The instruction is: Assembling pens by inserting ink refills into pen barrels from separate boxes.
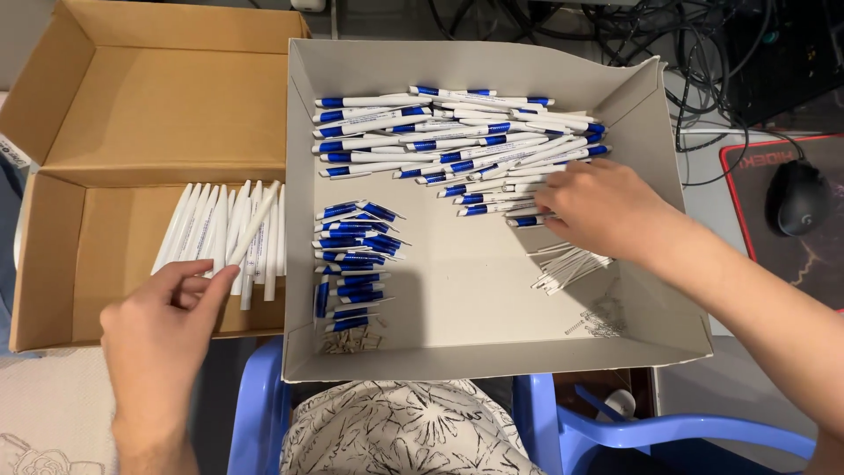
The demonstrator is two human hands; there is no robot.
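A white pen was pinched in the left hand over the brown carton. The right hand, loosely curled, was laid on blue-and-white pens inside the grey tray. A mouse was seen on the surface.

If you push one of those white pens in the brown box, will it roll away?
Probably a little: the white pens look round and smooth, so one may roll, though its neighbours would stop it. They seem stiff and light; the left hand pinches one easily.

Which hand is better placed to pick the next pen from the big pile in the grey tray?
The right hand: it already rests on the pile of blue-and-white pens in the grey tray. The left hand holds a white pen over the cardboard box.
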